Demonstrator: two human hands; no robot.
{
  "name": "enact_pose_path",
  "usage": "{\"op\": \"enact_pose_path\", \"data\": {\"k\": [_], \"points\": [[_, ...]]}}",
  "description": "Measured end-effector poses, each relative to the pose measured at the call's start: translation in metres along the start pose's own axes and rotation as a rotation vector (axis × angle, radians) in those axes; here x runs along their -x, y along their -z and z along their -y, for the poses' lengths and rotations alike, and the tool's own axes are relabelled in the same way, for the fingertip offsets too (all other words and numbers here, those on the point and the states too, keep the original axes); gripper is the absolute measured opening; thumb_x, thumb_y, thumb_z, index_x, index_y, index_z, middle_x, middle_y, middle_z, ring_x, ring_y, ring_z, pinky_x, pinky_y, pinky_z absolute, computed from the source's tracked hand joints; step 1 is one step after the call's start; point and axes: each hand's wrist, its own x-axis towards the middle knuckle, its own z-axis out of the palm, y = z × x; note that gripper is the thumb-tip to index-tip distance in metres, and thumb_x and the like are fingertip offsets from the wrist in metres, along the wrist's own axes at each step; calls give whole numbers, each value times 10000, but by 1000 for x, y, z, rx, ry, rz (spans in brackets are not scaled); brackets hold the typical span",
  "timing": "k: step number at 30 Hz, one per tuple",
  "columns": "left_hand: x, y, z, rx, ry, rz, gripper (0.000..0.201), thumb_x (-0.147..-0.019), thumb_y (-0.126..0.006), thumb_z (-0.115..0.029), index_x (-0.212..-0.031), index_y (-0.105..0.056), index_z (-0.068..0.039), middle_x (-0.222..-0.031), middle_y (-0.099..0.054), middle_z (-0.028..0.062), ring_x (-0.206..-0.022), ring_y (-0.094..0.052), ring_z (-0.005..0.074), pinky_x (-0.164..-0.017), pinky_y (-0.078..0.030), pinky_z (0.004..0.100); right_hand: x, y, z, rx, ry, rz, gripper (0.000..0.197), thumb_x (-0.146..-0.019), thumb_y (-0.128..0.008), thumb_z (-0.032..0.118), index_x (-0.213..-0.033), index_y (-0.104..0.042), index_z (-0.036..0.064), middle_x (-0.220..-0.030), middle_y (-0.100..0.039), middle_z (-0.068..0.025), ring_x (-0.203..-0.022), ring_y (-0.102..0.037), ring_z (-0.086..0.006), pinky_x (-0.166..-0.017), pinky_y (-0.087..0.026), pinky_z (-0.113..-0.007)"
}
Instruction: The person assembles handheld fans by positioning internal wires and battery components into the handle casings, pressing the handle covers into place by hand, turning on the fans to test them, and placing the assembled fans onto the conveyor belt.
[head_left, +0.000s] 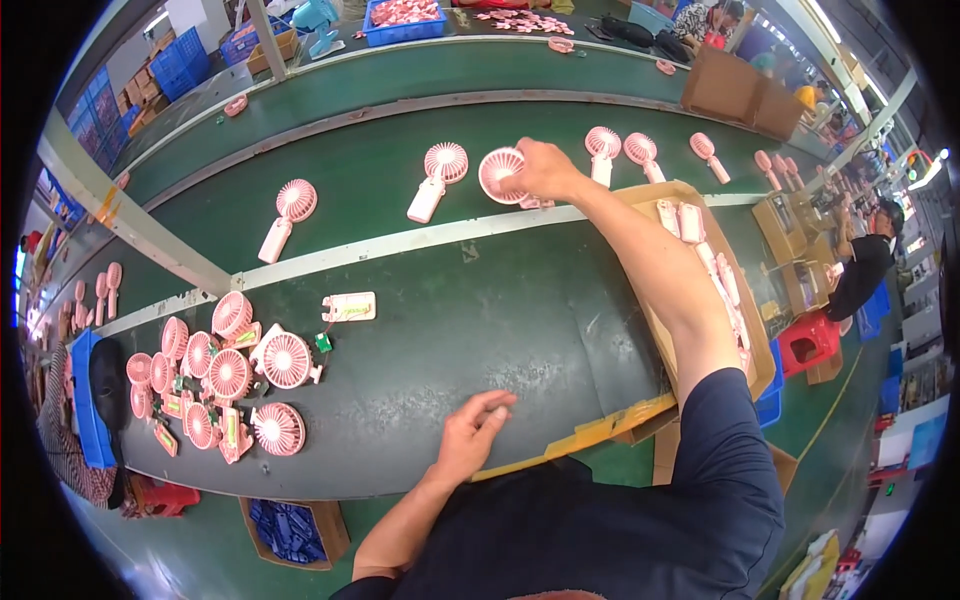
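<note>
My right arm stretches across to the green conveyor belt, where my right hand [548, 172] is closed on the edge of a pink handheld fan [497, 176]. Part of that fan's handle is hidden beneath the hand. Close to the near edge of the dark work table [470, 330], my left hand [474, 428] hovers or rests with its fingers extended and nothing in it. A pink handle half [350, 306] with a small green circuit board [322, 342] lies on the table farther left. Beyond it sits a pile of opened pink fans [230, 374].
More pink fans [445, 163] lie along the green belt [360, 185]. A cardboard box [752, 300] of pink handle parts stands under my right forearm. A metal post [135, 205] rises at left. Below the table is a box of blue parts [287, 532]. A person [866, 262] is at right.
</note>
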Motion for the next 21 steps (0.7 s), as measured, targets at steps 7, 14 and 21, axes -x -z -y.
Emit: {"op": "enact_pose_path", "data": {"k": [7,14,21], "points": [[-14,-2,-21,137,-153,-193,781,-966,-677,-35,-1597,-219,11,-1618,-339,217,-1500,-358,314,-1209,-346,455,101,6,54,-866,110,-116,459,-911,-778,280,-1213,-616,-27,-1107,-712,-97,-981,-683,-143,-910,-539,-310],[-26,-8,-33,30,-209,-167,804,-910,-745,-40,-1566,-284,32,-1544,-414,172,-1429,-436,239,-1193,-338,372,196,-27,101,-1590,82,55,441,-1019,-632,371,-1262,-590,6,-1058,-720,-110,-879,-721,-166,-682,-608,-315],[-12,-16,-24,526,75,131,600,-1025,-639,-326,-1476,-425,7,-1382,-594,151,-1229,-628,301,-1055,-514,502,231,-75,104,-1888,-181,177,502,-1043,-556,474,-1276,-598,31,-1032,-732,-113,-795,-722,-190,-651,-622,-352]]}}
